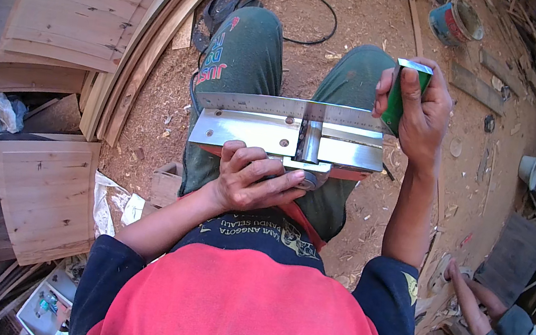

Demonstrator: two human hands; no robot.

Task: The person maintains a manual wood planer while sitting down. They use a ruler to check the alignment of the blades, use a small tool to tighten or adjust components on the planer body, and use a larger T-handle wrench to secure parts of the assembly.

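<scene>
An electric planer (252, 135) rests upside down across my thighs, its shiny metal sole facing up and the cutter drum (312, 141) showing in the gap. My left hand (248, 180) grips the planer's near side, fingers curled on the edge of its body. In my right hand (428, 116) is the green handle of a try square (391, 110), held upright at the planer's right end. The square's marked steel blade (250, 104) stretches left along the sole's far edge, over the drum gap. Whether the blade touches the sole all along, I cannot tell.
Wooden panels (42, 198) and long boards (154, 44) are stacked at the left. A black cable (333, 20) loops on the shaving-strewn floor ahead. A blue-and-red bucket (447, 22) stands far right; another person's legs (474, 305) show at the lower right.
</scene>
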